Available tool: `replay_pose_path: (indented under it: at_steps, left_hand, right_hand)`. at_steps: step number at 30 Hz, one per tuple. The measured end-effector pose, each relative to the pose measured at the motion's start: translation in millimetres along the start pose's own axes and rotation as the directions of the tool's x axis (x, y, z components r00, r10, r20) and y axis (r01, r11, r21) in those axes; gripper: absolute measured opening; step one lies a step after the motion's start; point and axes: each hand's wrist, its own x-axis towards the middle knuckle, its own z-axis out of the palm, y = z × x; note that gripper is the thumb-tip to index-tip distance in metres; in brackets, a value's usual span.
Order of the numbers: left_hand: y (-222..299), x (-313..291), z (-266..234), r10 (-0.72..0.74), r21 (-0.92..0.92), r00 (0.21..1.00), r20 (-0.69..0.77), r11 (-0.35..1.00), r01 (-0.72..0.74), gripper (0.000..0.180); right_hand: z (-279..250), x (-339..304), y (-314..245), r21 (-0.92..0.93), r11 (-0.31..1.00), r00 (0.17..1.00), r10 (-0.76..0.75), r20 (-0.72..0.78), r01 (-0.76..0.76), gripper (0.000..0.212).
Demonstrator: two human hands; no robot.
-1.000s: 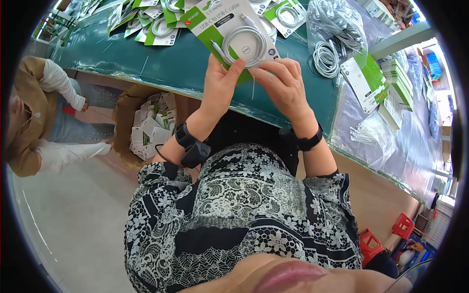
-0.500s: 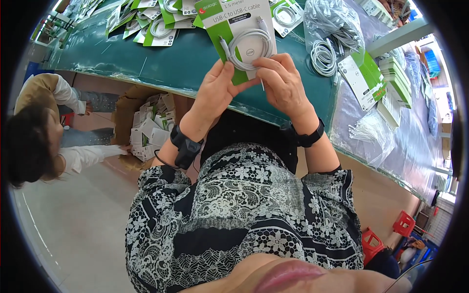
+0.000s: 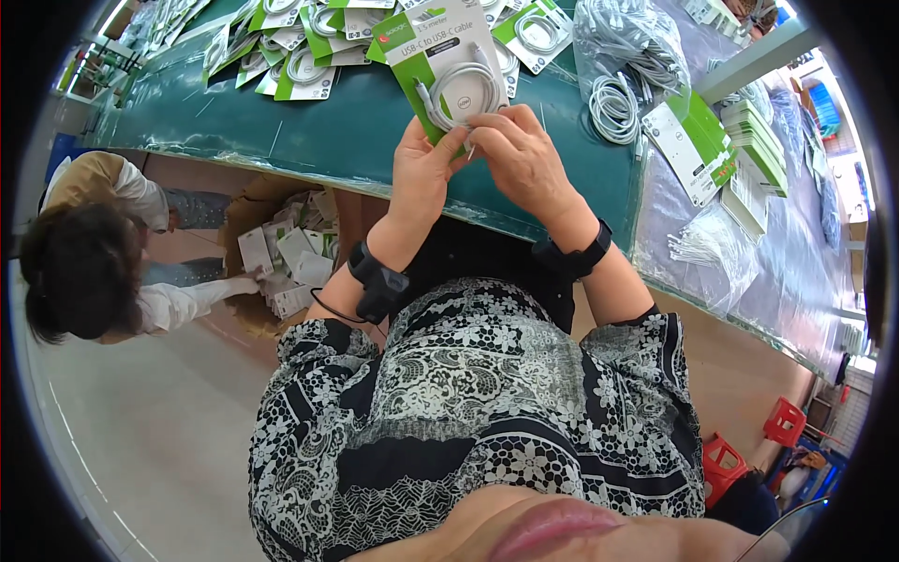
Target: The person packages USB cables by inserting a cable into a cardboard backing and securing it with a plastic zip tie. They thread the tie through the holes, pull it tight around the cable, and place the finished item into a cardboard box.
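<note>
Above the near edge of the green table, both my hands hold a green and white cable card (image 3: 433, 28) upright. A white cable (image 3: 493, 86) lies coiled against its front. My left hand (image 3: 423, 173) grips the card's lower left corner, thumb in front and the other fingers behind. At the bottom of the coil, my right hand (image 3: 524, 161) has its fingers pinched together. A thin white strip end (image 3: 471, 150) sticks out below those fingertips; what they pinch is mostly hidden.
Carded cables (image 3: 304, 67) pile up at the back left. A clear bag of white cables (image 3: 629, 47), a card stack (image 3: 754, 140) and thin white strips (image 3: 710, 245) lie right. Left, a person (image 3: 84, 262) reaches into a carton (image 3: 239, 208) of cards. Red stools (image 3: 785, 421) stand lower right.
The card and both hands have shifted slightly left and tilted a little in view. The person at the left has moved, with a hand further into the carton.
</note>
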Motion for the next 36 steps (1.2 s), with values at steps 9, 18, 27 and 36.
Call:
replay_pose_path:
  at_steps: [9,18,27,36]
  left_hand:
    - [19.9,-4.7,6.2,0.608,0.594,0.635,0.477,0.31,-0.742,0.04]
    - [45.6,-11.3,11.9,0.571,0.522,0.531,0.626,0.199,-0.83,0.04]
    - [50.7,-13.6,13.0,0.566,0.494,0.486,0.666,0.153,-0.856,0.043]
    - [52.7,-13.1,15.0,0.599,0.535,0.482,0.639,0.105,-0.839,0.035]
  right_hand:
    - [38.9,-49.6,9.9,0.966,-0.187,0.822,0.511,0.253,-0.18,0.048]
    - [-10.0,-77.5,-20.9,0.958,-0.245,0.885,0.401,0.239,-0.148,0.074]
    - [15.0,-122.2,-10.3,0.628,-0.732,0.563,0.646,0.515,0.265,0.065]
    - [-1.7,-57.1,-29.9,0.914,-0.288,0.709,0.578,0.404,-0.285,0.051]
